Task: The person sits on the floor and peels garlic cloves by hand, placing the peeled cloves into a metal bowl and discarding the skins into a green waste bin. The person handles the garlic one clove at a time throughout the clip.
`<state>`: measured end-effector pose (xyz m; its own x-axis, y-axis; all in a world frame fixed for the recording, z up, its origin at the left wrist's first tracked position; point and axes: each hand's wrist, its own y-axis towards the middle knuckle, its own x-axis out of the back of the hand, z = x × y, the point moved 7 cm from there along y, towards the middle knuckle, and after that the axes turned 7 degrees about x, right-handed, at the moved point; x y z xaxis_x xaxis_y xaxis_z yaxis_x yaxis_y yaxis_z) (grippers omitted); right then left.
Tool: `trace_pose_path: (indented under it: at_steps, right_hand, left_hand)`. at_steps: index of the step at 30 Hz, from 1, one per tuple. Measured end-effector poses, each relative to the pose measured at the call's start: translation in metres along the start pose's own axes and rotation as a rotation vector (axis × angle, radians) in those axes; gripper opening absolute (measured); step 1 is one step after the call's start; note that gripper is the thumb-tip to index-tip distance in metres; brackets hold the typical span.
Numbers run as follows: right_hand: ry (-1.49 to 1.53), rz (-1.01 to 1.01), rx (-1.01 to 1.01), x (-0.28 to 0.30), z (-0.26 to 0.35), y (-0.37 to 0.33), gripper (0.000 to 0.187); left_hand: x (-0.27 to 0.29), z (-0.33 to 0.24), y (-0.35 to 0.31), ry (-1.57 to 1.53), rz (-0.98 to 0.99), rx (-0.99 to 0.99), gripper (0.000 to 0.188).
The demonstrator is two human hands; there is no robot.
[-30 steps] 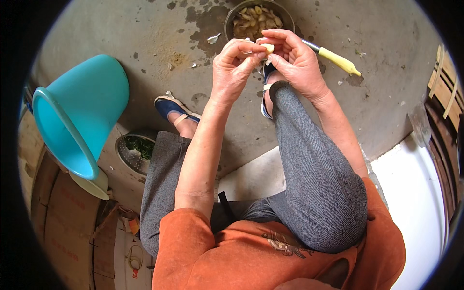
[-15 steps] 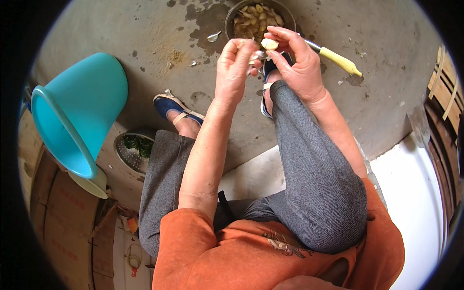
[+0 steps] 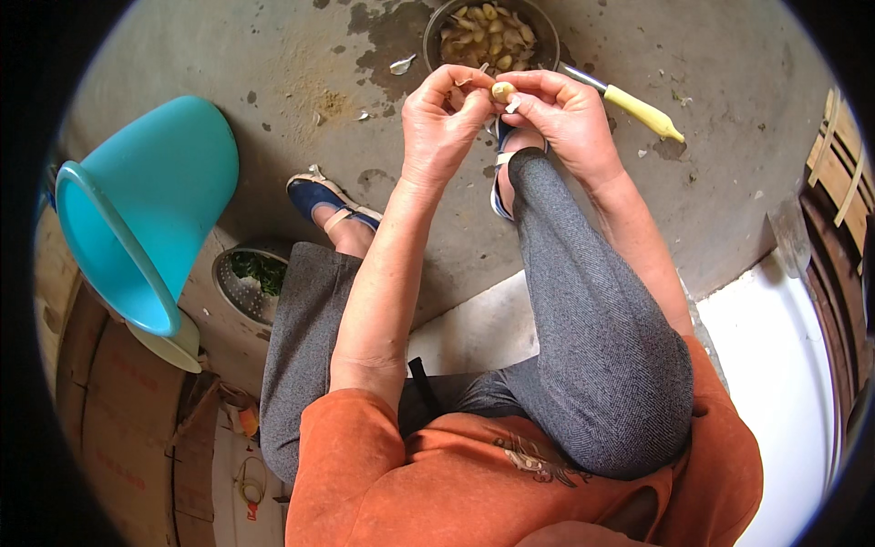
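A pale yellow garlic clove (image 3: 502,91) sits between my two hands, just on the near side of a bowl. My right hand (image 3: 572,123) pinches it between thumb and forefinger, and a white scrap of garlic skin (image 3: 513,104) shows by that thumb. From the other side my left hand (image 3: 445,123) closes on the clove, its thumb and bent forefinger meeting at it. Water and many garlic cloves (image 3: 495,41) fill the round metal bowl (image 3: 554,46). Right of the bowl lies a knife with a yellow handle (image 3: 643,111), its blade toward the bowl.
A turquoise bucket (image 3: 205,150) lies tipped at the left, with a pale basin (image 3: 178,346) under its rim. Green leaves (image 3: 260,272) lie in a metal colander (image 3: 235,296) beside my left leg. Garlic skin (image 3: 402,65) is scattered on the concrete floor. Cardboard (image 3: 128,428) stands lower left.
My hands have come closer together and the left fingers now meet the clove. The clove has moved slightly down and left, turned in my right fingers.
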<state>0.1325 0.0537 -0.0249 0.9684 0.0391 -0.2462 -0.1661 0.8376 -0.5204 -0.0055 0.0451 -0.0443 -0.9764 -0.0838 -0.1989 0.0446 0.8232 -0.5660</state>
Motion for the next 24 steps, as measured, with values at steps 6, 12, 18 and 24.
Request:
trace_pose_path:
  at_steps: [6, 12, 18, 24]
  right_hand:
    - [-0.055, -0.135, 0.156, 0.008, -0.002, -0.001, 0.019]
    - [-0.042, -0.177, 0.237, 0.003, -0.001, -0.002, 0.019]
    - [0.066, -0.163, 0.198, 0.007, -0.005, -0.001, 0.019]
    - [0.181, -0.178, 0.181, 0.006, -0.005, -0.001, 0.021]
  left_hand:
    - [-0.009, 0.001, -0.004, -0.277, -0.061, 0.207, 0.014]
    - [-0.017, 0.005, 0.002, -0.362, -0.086, 0.181, 0.014]
    - [-0.019, 0.009, 0.005, -0.388, -0.047, 0.208, 0.011]
    - [-0.019, 0.007, 0.004, -0.431, -0.052, 0.199, 0.013]
